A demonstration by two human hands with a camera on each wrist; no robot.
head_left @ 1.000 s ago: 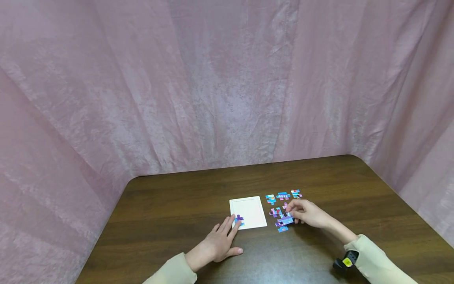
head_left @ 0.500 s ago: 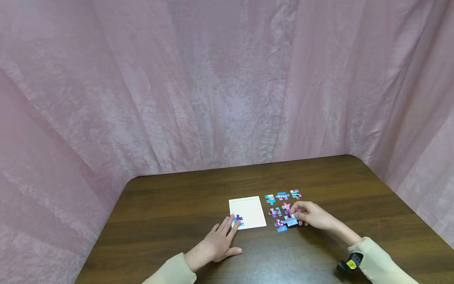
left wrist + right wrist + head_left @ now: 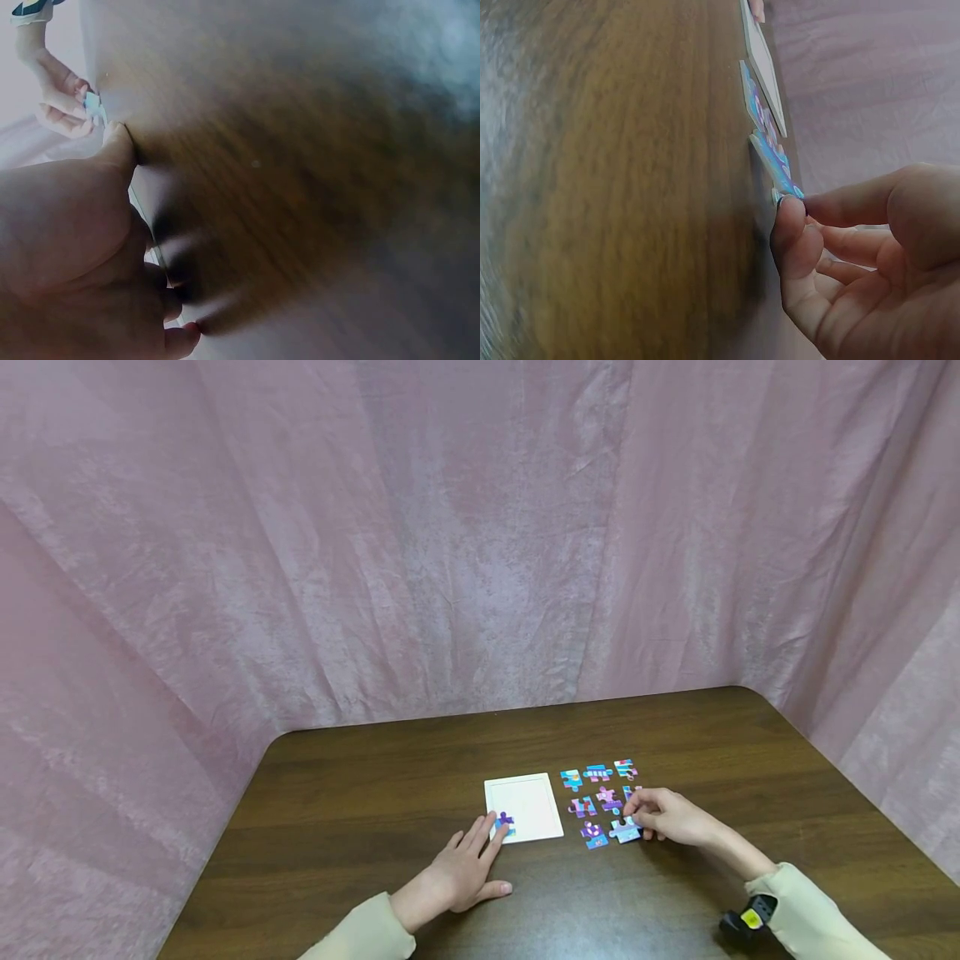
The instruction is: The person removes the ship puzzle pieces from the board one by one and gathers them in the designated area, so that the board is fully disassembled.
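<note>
My right hand (image 3: 670,818) pinches a light-blue puzzle piece (image 3: 625,830) between thumb and fingertips at the near right of the loose pieces. In the right wrist view that puzzle piece (image 3: 778,166) is tilted, its right end between the fingertips. My left hand (image 3: 465,866) lies with fingers spread, fingertips on the lower-left corner of a white square puzzle tray (image 3: 528,802). Inside that corner sits one purple-and-blue puzzle piece (image 3: 504,823), partly covered by the fingers. Seen from the left wrist, the left hand (image 3: 82,240) rests flat along the tabletop.
Several loose puzzle pieces lie in rough rows right of the tray, among them a blue one (image 3: 572,779), a striped one (image 3: 597,772) and a purple-and-blue one (image 3: 593,835). They rest on a brown wooden table (image 3: 375,793). A pink curtain (image 3: 480,543) hangs behind.
My right hand has moved right and slightly toward me with the light-blue puzzle piece, away from the purple-and-blue piece it overlapped. The left hand stays in place on the tray.
</note>
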